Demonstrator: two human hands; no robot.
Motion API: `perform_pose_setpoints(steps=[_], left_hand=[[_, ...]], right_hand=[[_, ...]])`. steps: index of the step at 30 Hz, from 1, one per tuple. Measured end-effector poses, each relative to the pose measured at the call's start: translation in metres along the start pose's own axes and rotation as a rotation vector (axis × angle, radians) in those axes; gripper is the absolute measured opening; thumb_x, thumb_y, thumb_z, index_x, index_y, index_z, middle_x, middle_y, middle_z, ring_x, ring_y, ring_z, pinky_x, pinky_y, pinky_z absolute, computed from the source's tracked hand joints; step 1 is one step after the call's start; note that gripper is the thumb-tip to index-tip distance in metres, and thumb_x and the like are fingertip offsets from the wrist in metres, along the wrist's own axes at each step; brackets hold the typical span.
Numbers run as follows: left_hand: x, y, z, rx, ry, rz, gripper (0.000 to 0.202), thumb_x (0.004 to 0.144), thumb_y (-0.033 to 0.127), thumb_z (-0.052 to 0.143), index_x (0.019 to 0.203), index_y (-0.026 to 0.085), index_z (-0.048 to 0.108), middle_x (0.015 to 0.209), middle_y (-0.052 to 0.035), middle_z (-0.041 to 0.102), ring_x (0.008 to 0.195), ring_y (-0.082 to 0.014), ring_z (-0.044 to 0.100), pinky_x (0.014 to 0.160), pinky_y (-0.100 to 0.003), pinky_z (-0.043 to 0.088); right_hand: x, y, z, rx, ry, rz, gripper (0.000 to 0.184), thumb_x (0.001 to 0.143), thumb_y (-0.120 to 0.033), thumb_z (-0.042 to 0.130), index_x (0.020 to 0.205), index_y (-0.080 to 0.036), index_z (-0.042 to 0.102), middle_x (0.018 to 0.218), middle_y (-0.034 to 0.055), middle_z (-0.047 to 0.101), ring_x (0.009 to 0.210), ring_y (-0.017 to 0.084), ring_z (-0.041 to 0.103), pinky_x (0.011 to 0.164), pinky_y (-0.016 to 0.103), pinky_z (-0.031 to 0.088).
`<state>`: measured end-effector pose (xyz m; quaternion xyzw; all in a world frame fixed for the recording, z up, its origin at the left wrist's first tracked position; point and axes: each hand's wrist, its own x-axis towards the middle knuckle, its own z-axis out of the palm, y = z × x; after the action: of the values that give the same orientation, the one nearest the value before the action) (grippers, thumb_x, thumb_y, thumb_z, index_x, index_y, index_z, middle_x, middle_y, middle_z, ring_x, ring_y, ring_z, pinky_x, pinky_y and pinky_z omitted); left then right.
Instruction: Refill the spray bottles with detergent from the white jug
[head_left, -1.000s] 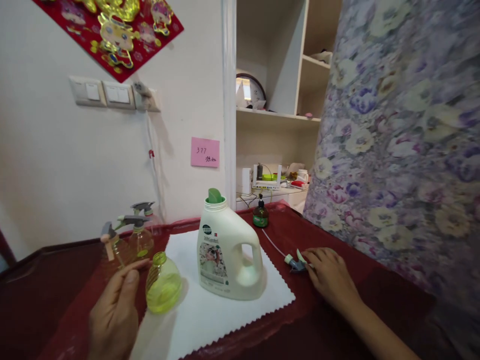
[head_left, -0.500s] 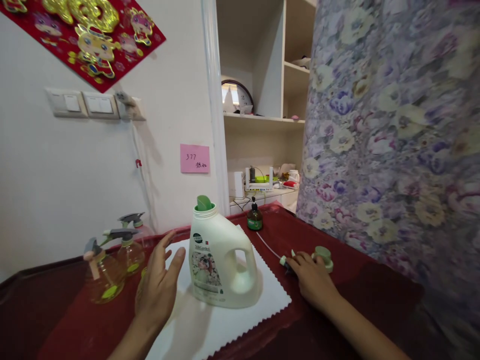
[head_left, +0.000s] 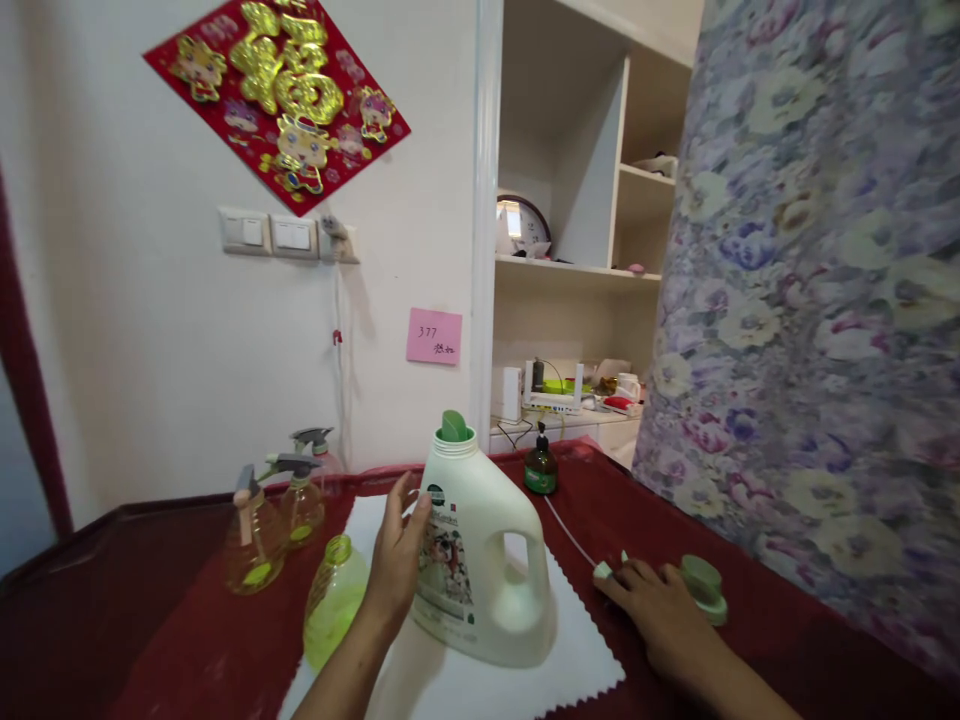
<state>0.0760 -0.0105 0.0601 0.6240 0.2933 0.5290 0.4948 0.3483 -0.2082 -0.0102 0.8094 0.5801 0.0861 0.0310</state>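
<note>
Two-handed grasping, seemingly, with left hand (head_left: 400,552) spread beside pale-green plastic jug (head_left: 484,570) upright on white paper (head_left: 420,690) and right hand (head_left: 660,612) curled over pale-collared plastic spray head (head_left: 602,571) on dark-red table cover (head_left: 615,505), pinch indiscernible, probably next needing firmer grip.

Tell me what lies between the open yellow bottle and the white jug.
In the head view, the left hand is between the yellow bottle and the white jug, above the white sheet; whether it touches the jug is unclear.
</note>
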Motion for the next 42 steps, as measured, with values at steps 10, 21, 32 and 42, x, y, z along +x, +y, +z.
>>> perform_pose_setpoints(steps=[10,21,32,42], left_hand=[[-0.013,0.002,-0.002,-0.073,-0.217,0.003,0.076,0.087,0.053,0.061,0.148,0.023,0.027,0.152,-0.0129,0.045,0.133,-0.0315,0.050,0.104,-0.044,0.046],[-0.011,-0.005,-0.004,-0.087,-0.211,0.042,0.095,0.071,0.051,0.078,0.146,0.019,0.029,0.140,-0.0157,0.056,0.122,-0.0311,0.059,0.103,-0.043,0.047],[-0.008,-0.008,-0.006,-0.049,-0.219,0.050,0.090,0.072,0.050,0.078,0.144,0.017,0.033,0.136,-0.0155,0.060,0.120,-0.0311,0.060,0.101,-0.042,0.048],[-0.015,0.006,-0.005,0.127,-0.124,0.109,0.084,0.071,0.041,0.078,0.142,0.019,0.039,0.141,-0.0156,0.055,0.124,-0.0336,0.056,0.104,-0.046,0.044]], right_hand=[[0.008,0.011,-0.003,0.024,-0.021,-0.117,0.066,0.068,0.008,0.042,0.116,-0.029,0.069,0.127,0.0133,0.066,0.128,0.037,0.053,0.099,0.059,0.032],[0.008,0.026,-0.020,0.196,0.342,-0.081,0.031,0.087,-0.020,0.049,0.107,-0.032,0.069,0.099,0.0070,0.070,0.093,0.026,0.065,0.085,0.038,0.047],[0.001,0.026,-0.033,0.326,0.473,-0.022,0.028,0.086,-0.032,0.050,0.108,-0.030,0.068,0.115,0.0080,0.072,0.104,0.029,0.068,0.088,0.040,0.052],[-0.008,0.020,-0.086,0.628,0.591,0.125,0.039,0.087,-0.056,0.048,0.113,-0.030,0.058,0.100,0.0082,0.075,0.086,0.029,0.073,0.070,0.037,0.057]])
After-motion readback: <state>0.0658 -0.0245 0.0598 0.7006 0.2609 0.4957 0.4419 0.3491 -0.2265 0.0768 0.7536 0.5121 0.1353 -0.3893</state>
